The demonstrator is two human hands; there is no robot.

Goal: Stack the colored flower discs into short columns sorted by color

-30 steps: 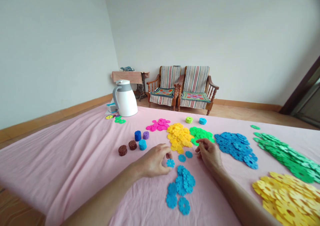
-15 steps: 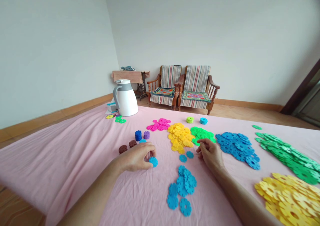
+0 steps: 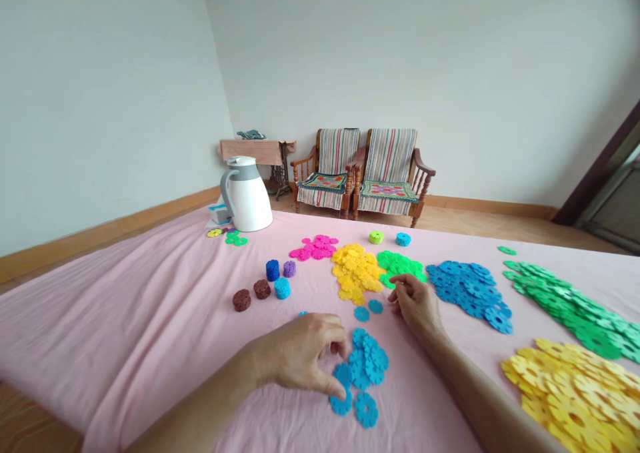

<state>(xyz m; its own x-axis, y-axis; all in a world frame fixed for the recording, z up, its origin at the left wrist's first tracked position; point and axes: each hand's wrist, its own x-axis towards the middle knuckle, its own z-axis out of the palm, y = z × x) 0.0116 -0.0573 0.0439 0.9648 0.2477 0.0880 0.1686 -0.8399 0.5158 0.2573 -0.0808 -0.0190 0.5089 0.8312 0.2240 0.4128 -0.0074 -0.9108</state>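
My left hand (image 3: 306,351) is open over the near cloth, thumb and fingers apart. Its thumb tip touches or hovers just over the light-blue flower-shaped discs (image 3: 341,403) at the left of a loose pile (image 3: 368,359). Behind the knuckles peeks the edge of one light-blue disc (image 3: 303,313), mostly hidden. My right hand (image 3: 416,306) rests with loosely bent fingers, nothing visible in them, close to the bright green discs (image 3: 400,266). Two single light-blue discs (image 3: 375,306) lie left of it. Beyond my left hand stand a light-blue stack (image 3: 283,288) and brown stacks (image 3: 261,289).
Yellow (image 3: 356,271), pink (image 3: 315,247) and blue disc piles (image 3: 467,289) spread across the pink cloth (image 3: 185,333). Larger green (image 3: 575,306) and yellow heaps (image 3: 575,393) lie right. A white jug (image 3: 250,199) stands far left. Small stacks (image 3: 377,237) sit near the far edge.
My left hand has let go of a light-blue disc, left on the cloth, and moved right and nearer to the light-blue pile. The right hand has barely moved; the view shifted slightly.
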